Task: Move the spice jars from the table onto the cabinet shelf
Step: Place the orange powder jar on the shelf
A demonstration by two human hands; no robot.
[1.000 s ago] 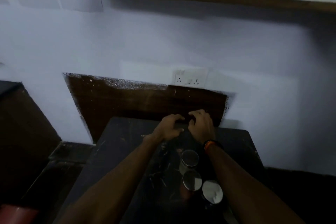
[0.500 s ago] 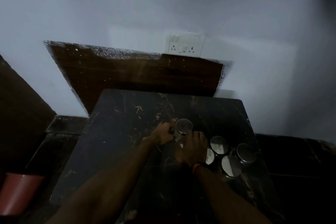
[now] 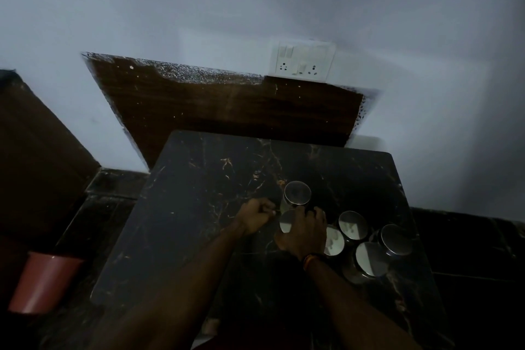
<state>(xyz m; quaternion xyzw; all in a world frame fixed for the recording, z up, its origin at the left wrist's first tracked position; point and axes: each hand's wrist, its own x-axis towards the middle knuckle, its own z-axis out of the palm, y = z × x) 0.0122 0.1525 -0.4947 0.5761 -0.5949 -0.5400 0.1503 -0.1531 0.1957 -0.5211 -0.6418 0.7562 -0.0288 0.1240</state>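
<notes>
From the head view, a dark marble-patterned surface (image 3: pixel 199 207) stands against a pale wall, with six spice jars, each topped by a round silver lid, gathered on its right half. The farthest jar (image 3: pixel 297 192) stands alone toward the wall. Just nearer sits a second jar (image 3: pixel 286 220), its lid partly covered by the right hand (image 3: pixel 305 231), which lies over it with fingers curled down round the lid, a grip closed on that jar. An orange band shows at that wrist. The left hand (image 3: pixel 257 217) is bunched into a fist just left of these two jars, knuckles up; in the dim light you cannot tell whether its grip is closed on a jar side or on nothing. To the right of the right hand are four more jars in a tight cluster: one (image 3: pixel 333 240) beside the wrist, one (image 3: pixel 353 225) behind it, one (image 3: pixel 370 258) nearest the camera, and one (image 3: pixel 396 239) farthest right. A brown board (image 3: pixel 227 111) leans on the wall behind the surface, below a white socket plate (image 3: pixel 302 61). A reddish bin (image 3: pixel 42 283) sits on the floor at left
</notes>
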